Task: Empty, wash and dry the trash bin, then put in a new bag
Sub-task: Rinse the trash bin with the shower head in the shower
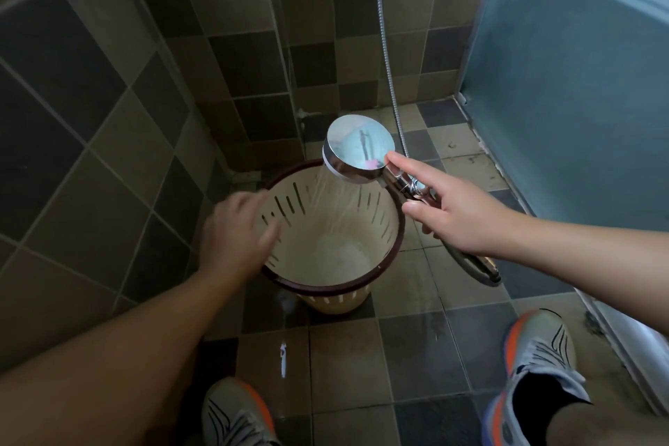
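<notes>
A cream slotted trash bin (pixel 336 250) with a dark red rim stands upright on the tiled shower floor. It holds no bag, and water pools at its bottom. My right hand (pixel 449 210) grips the handle of a chrome shower head (pixel 358 152), index finger stretched along its neck. The head hangs over the bin's far rim and sprays water inside. My left hand (pixel 237 228) is blurred at the bin's left rim, fingers reaching over the edge onto the inner wall; whether it holds the rim I cannot tell.
Dark and tan tiled walls close in at the left and back. A frosted glass door (pixel 564 83) stands at the right. The metal shower hose (pixel 385 47) hangs down the back wall. My two shoes (pixel 539 355) stand on the wet floor near the bin.
</notes>
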